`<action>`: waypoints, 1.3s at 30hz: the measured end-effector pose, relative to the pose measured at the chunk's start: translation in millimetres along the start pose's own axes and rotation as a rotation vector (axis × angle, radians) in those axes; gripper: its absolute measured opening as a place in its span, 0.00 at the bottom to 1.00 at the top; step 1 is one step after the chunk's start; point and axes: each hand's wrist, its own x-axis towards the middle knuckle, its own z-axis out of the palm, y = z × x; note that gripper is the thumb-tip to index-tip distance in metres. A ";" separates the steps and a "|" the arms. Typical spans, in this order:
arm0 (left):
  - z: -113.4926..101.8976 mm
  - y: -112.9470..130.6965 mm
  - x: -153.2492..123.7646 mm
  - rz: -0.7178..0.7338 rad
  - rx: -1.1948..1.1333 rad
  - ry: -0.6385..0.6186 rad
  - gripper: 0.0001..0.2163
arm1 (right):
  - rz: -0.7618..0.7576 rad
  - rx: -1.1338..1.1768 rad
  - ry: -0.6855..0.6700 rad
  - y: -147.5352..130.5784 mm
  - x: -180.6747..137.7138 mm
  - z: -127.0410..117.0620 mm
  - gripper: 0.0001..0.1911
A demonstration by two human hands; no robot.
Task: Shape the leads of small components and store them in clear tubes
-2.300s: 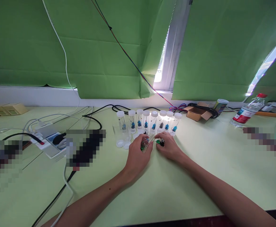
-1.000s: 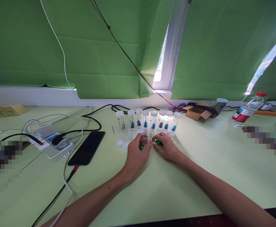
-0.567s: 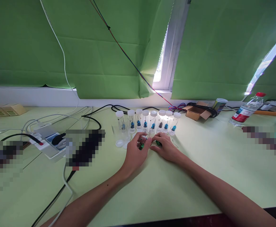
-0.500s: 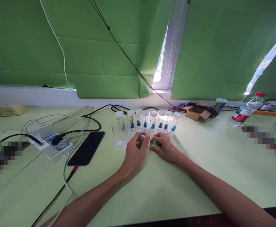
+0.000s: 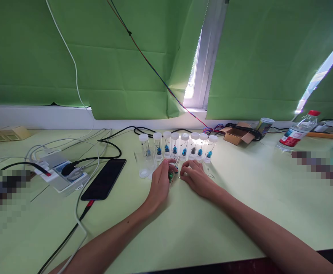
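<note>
- Head view, far left: I have a boxy cream block (image 5: 8,134) with squared recesses, on the smooth, pale green bench (image 5: 255,179).
- Next to it I see a white plastic power strip (image 5: 58,182) with a flexible black cable (image 5: 106,157), then a flat phone (image 5: 104,179), dark and glassy.
- Near the middle stand clear tubes (image 5: 142,163), thin-walled, with round white discs at the bench.
- Left hand (image 5: 160,177): its fingers curl around shiny green pieces (image 5: 170,177), thin metal leads poking out, just in front of the row behind.
- That row is eight capped tubes (image 5: 175,143), transparent cylinders with round white lids, mostly holding glossy blue pieces (image 5: 175,150).
- Right hand (image 5: 195,176): fingers bent and bunched, apart from the left; I can't tell whether they hold anything.
- Just right of it lies a slim bent wire (image 5: 211,174).
- Farther right: an open brown cardboard box (image 5: 236,137) and a clear, red-capped plastic bottle (image 5: 297,132).
</note>
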 end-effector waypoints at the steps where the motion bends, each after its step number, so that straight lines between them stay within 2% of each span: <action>1: 0.0 0.0 -0.1 0.001 -0.001 0.000 0.24 | -0.010 -0.011 0.000 -0.1 -0.1 -0.2 0.06; 15: 2.2 1.9 -1.1 0.001 -0.009 0.016 0.23 | -0.110 -0.127 0.030 0.7 0.2 3.0 0.07; 23: 1.4 6.8 -1.7 0.022 0.072 -0.030 0.22 | -0.088 -0.007 0.086 -1.9 1.0 -2.2 0.06; 28: 2.5 9.2 -4.4 0.056 0.124 -0.042 0.20 | -0.086 0.128 0.213 -2.1 3.0 -2.6 0.05; 32: 3.5 7.2 -5.3 0.073 0.150 -0.046 0.19 | -0.086 0.209 0.370 0.6 5.1 -0.3 0.04; 39: 3.9 9.3 -5.8 0.104 0.219 -0.049 0.17 | 0.050 0.274 0.657 -1.4 3.1 -4.3 0.03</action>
